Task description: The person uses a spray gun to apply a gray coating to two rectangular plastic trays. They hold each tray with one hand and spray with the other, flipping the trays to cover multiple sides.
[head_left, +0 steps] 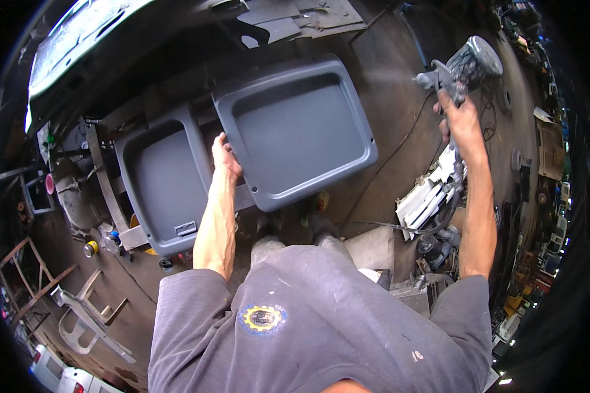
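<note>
My right hand (457, 114) is wrapped round the handle of a spray gun (444, 77) with a metal cup (484, 56) on it. A faint mist leaves its nozzle toward the left. With my left hand (225, 157) I grip the left edge of a grey, tray-shaped panel (295, 134), which is tilted and has a raised rim. The fingertips are partly hidden at the panel's edge. Left of that hand lies a second, similar grey panel (167, 164) with a small rectangular slot near its bottom edge.
A hose (400, 147) trails over the floor below the gun. White slatted parts (426, 200) lie near my right forearm. Metal frames (88, 321) and a cylindrical tank (74, 196) are on the left. A large dark panel (121, 65) stands at the far left.
</note>
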The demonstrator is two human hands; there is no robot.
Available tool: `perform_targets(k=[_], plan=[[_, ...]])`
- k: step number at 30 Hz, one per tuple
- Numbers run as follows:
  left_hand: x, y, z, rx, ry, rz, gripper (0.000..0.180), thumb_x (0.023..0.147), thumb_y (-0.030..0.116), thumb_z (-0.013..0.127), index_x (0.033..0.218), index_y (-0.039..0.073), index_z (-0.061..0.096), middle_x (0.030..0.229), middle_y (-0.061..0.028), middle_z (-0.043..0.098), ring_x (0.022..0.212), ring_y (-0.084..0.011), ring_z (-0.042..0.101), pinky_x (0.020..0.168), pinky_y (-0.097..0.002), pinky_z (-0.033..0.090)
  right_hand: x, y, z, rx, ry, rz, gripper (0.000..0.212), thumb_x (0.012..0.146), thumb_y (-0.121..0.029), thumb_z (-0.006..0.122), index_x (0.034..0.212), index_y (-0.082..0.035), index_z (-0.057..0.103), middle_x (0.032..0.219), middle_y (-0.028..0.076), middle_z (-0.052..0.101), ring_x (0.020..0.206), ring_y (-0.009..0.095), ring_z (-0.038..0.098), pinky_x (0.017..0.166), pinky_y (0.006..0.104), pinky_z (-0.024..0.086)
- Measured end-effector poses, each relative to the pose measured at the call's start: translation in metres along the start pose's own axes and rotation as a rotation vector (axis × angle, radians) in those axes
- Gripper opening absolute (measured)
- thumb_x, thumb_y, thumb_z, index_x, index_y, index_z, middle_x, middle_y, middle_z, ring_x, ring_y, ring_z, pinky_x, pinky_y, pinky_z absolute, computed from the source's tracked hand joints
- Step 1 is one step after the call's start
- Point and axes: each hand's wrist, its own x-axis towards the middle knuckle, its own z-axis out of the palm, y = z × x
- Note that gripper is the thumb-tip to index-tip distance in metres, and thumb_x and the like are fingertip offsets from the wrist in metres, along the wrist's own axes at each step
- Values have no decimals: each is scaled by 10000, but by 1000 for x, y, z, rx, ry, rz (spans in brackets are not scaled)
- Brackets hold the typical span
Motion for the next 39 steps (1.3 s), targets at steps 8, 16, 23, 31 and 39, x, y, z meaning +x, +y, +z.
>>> perform_targets(k=[8,16,23,31,39], plan=[[-22,-75,4,-247,-57,152,534,914,538,503,952,32,667,966,-113,684,975,-255,610,914,-402,485,-126,2,61,139,-223,-73,530,938,-385,623,1338,-58,502,982,49,692,480,62,477,438,233,397],[-43,-80,-21,104,148,247,612,991,511,405,1277,-17,523,1227,-184,572,1090,-290,554,853,-409,478,-224,43,112,-81,-34,-301,705,910,-420,617,1468,-75,357,1421,218,469,1302,342,480,1031,397,427],[-135,-119,-105,559,127,523,337,974,220,556,1240,14,564,932,-59,646,722,-116,605,565,-236,463,-307,99,194,-232,-178,-770,274,789,-153,708,1030,-46,634,972,111,657,875,316,631,755,440,503],[-222,-220,-387,967,466,399,413,885,246,614,1221,7,612,1153,-170,668,1069,-245,632,921,-342,483,-358,151,225,-142,-416,-523,631,753,-89,710,1313,-49,424,1016,175,641,866,369,661,737,407,552],[-289,-230,-484,1528,621,-171,452,835,325,583,1205,75,649,1194,-209,641,1154,-347,595,979,-396,466,-405,162,204,-267,-191,-649,298,780,-94,704,1067,-73,626,932,154,676,846,349,671,697,404,556]])
